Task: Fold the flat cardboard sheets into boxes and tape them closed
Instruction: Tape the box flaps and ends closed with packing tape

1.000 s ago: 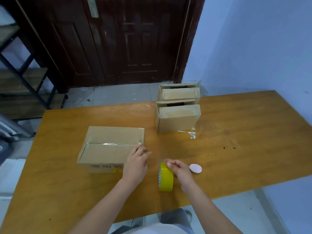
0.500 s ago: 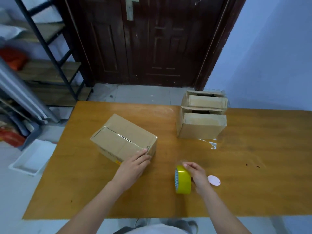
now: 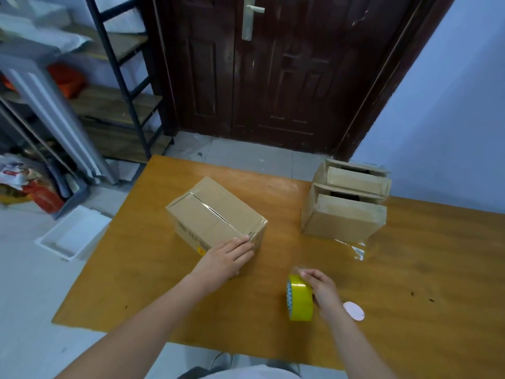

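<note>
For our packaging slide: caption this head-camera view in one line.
Left hand steadies a taped brown cardboard box on the wooden table while right hand holds an upright yellow tape roll.

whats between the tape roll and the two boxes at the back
In the head view, only bare table lies between the yellow tape roll and the two boxes, apart from a clear tape scrap at the nearer box's foot.

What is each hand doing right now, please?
Left hand: open, resting on the taped brown cardboard box.
Right hand: holding the yellow tape roll.
</note>
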A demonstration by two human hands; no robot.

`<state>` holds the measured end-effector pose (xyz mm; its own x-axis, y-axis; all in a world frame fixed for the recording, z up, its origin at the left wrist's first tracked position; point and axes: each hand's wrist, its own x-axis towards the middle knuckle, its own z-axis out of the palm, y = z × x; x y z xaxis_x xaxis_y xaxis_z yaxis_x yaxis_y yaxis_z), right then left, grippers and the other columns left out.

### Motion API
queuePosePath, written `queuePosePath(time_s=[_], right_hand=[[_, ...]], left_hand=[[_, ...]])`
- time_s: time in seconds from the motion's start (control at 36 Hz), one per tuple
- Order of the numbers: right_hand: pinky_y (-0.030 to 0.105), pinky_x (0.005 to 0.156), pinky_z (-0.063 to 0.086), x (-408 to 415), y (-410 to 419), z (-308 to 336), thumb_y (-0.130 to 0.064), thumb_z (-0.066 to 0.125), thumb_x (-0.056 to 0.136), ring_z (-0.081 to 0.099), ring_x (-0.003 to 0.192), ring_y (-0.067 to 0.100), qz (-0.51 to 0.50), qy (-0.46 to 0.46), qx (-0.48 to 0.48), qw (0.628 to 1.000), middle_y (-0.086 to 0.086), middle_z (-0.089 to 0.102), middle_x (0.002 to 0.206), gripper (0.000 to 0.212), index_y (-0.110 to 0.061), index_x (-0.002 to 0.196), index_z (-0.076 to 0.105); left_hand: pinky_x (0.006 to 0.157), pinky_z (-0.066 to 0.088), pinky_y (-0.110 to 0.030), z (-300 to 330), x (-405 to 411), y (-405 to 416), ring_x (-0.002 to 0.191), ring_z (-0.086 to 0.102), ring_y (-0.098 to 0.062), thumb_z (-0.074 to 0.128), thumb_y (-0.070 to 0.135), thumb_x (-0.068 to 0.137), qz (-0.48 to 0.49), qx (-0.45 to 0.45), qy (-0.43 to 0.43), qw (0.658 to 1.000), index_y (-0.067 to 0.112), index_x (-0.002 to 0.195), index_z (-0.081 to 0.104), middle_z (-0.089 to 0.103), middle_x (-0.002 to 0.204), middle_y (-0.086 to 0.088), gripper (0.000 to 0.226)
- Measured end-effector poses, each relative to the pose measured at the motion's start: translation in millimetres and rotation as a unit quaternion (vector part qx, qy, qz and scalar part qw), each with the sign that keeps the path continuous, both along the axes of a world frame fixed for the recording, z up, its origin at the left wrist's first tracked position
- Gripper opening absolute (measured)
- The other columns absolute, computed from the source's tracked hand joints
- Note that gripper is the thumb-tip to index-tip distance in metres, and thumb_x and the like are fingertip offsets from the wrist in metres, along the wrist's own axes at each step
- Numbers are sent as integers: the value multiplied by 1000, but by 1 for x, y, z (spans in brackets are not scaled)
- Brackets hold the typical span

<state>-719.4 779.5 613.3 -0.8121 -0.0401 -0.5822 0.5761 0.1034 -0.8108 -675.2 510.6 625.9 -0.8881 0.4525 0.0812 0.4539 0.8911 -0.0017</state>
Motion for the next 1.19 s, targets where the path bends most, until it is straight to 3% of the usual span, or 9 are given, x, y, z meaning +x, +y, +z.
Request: queuePosePath(time_s=[0.19, 0.39, 0.47, 0.58, 0.72, 0.89, 1.0, 1.11, 1.19], right_hand=[[23, 59, 41, -7, -2, 3, -3, 62, 86, 54, 68, 18, 55, 1, 10, 998, 9, 64, 82, 9, -8, 78, 63], [27, 63, 41, -11, -9, 4, -2, 62, 86, 56, 74, 18, 74, 8, 2, 997, 6, 64, 92, 10, -8, 78, 63], [25, 62, 44, -12, -14, 6, 1, 59, 87, 57, 76, 14, 87, 13, -11, 996, 2, 65, 96, 12, -7, 78, 61], [18, 55, 49, -16, -25, 10, 5, 57, 87, 57, 79, 11, 104, 37, -9, 994, 0, 62, 100, 20, -5, 71, 56], [32, 79, 45, -21, -37, 14, 7, 62, 83, 55, 98, 23, 138, 84, 10, 987, 7, 59, 111, 27, -9, 62, 56], [33, 86, 42, -28, -39, 18, 8, 62, 82, 55, 97, 22, 159, 108, 20, 981, -1, 60, 100, 28, -9, 61, 55], [26, 74, 42, -27, -38, 19, 8, 61, 83, 54, 96, 21, 152, 106, 24, 982, 5, 59, 104, 26, -7, 63, 55], [30, 81, 42, -28, -33, 19, 8, 61, 83, 55, 99, 23, 147, 109, 30, 983, 8, 59, 109, 25, -7, 63, 56], [30, 81, 42, -30, -28, 24, 7, 62, 83, 55, 98, 23, 130, 121, 32, 984, 4, 61, 106, 25, -7, 63, 57]], left_hand=[[79, 52, -27, 14, 16, -5, 111, 55, -16, 70, 15, 78, 89, 191, -45, 976, 25, 133, 45, 45, 138, 4, 61], [84, 52, -31, 38, 27, -37, 90, 62, -6, 67, 22, 86, 241, 486, -131, 830, 53, 98, 57, 66, 93, 15, 34], [79, 53, -37, 48, 28, -39, 91, 60, -6, 62, 48, 84, 332, 386, -65, 858, 46, 101, 57, 64, 101, 13, 19], [109, 27, -37, 55, 23, -10, 137, 27, -17, 32, 78, 79, 349, 160, -122, 915, 25, 144, 30, 29, 150, 2, 83], [115, -2, -46, 36, 16, 15, 145, -6, -25, -26, 88, 50, 365, 72, -140, 918, 31, 151, 5, -4, 159, -8, 121], [117, -5, -46, 38, 14, 16, 146, -3, -21, -5, 87, 65, 302, 83, -141, 939, 33, 144, 33, 4, 159, -3, 103], [117, 5, -45, 35, 21, -2, 134, 28, -14, 7, 88, 70, 197, 202, -118, 952, 27, 97, 67, 43, 142, 4, 90], [94, 32, -32, 32, 28, -20, 94, 35, -4, 36, 81, 78, 164, 224, -39, 960, 21, 57, 55, 55, 94, 11, 66], [91, 34, -27, 41, 30, -16, 97, 34, -9, 46, 81, 72, 167, 155, -40, 973, 23, 69, 48, 51, 100, 7, 58]])
